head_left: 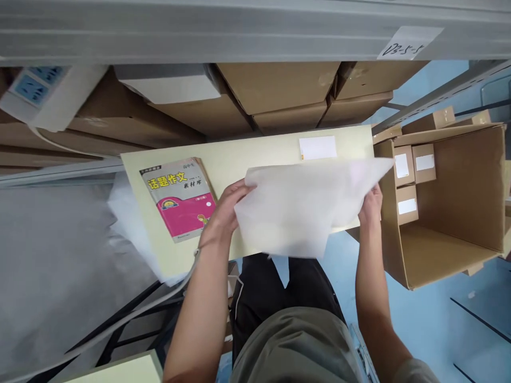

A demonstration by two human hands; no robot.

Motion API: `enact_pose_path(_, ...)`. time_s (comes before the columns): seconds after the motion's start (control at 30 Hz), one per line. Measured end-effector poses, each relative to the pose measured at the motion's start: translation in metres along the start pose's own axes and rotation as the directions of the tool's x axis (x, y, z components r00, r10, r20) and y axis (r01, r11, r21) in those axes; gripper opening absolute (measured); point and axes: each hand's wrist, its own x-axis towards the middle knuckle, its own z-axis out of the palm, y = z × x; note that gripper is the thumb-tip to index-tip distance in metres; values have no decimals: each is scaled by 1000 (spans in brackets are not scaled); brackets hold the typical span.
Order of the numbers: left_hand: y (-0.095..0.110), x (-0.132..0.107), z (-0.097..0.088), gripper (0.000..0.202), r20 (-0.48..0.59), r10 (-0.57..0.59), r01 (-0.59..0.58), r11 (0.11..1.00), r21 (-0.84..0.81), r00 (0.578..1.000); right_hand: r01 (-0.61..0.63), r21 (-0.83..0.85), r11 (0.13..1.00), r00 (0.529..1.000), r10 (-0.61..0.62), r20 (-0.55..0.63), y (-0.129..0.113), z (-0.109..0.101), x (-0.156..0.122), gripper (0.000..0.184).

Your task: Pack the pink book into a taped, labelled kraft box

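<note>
A thin, slightly see-through white sheet of wrapping paper [295, 207] is stretched between my two hands above a pale yellow board [255, 154]. Its left edge is pinched by my left hand [228, 208], thumb on top. At the far right side, my right hand [371, 205] grips the sheet from below, with its fingers partly hidden behind it. To the left of my left hand, a book [181, 199] with a grey and pink cover lies flat on the board. Beyond the sheet, a small white card [318, 147] rests near the board's back edge.
At right stands an open cardboard carton [455, 239] with several small labelled boxes [423, 162] inside. Brown cartons [283, 85] line the shelf behind, under a grey metal beam [199, 32]. A power strip [40, 90] hangs at upper left. A pale cable [131, 319] passes my left wrist.
</note>
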Motion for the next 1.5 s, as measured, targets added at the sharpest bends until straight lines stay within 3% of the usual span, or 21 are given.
enact_pose_path(0.1, -22, 23, -2, 45, -1, 19, -19, 999, -38, 1000, 32, 10, 999, 983, -29, -180, 21, -11, 43, 40)
enact_pose_path(0.17, -37, 34, 2, 46, -59, 50, -52, 998, -33, 997, 73, -72, 995, 963, -89, -255, 31, -19, 59, 41)
enact_pose_path(0.33, -68, 52, 20, 34, -265, 149, -133, 988, 76, 953, 62, -340, 938, 946, -165, -281, 38, -19, 71, 34)
enact_pose_path(0.43, -81, 55, 28, 33, -323, 196, -164, 979, 124, 926, 116, -499, 859, 912, -291, -289, 32, -9, 59, 34)
enact_pose_path(0.5, -85, 52, 31, 38, -332, 197, -161, 978, 132, 923, 147, -536, 831, 921, -313, -233, 26, -1, 40, 42)
enact_pose_path(0.57, -87, 45, 32, 48, -353, 179, -144, 982, 124, 918, 145, -508, 849, 972, -217, -85, 20, 7, 17, 55)
enact_pose_path(0.63, -88, 34, 33, 63, -359, 146, -123, 989, 86, 922, 101, -476, 873, 994, -69, 84, 17, 17, -8, 69)
enact_pose_path(0.77, -95, 9, 35, 84, -299, 156, -151, 988, 40, 941, -82, -398, 914, 930, 214, 300, 18, 32, -44, 80)
enact_pose_path(0.87, -106, -2, 36, 99, -268, 232, -214, 972, 95, 935, -159, -320, 934, 870, 286, 402, 19, 38, -59, 70)
enact_pose_path(1.07, -117, -5, 33, 98, -277, 256, -228, 965, 130, 926, -139, -502, 854, 921, 298, 252, 21, 48, -70, 63)
enact_pose_path(1.2, -116, -7, 31, 92, -246, 269, -244, 961, 126, 931, -98, -536, 839, 902, 303, 309, 26, 59, -69, 35)
enact_pose_path(1.3, -119, -10, 31, 78, -241, 324, -292, 943, 158, 915, -15, -595, 804, 917, 249, 313, 26, 64, -73, 24)
enact_pose_path(1.43, -127, -11, 29, 55, -278, 345, -296, 933, 206, 896, 12, -706, 708, 959, 193, 210, 23, 58, -83, 29)
enact_pose_path(1.5, -131, -10, 29, 50, -299, 350, -294, 931, 217, 888, -25, -699, 715, 957, 220, 190, 24, 54, -88, 37)
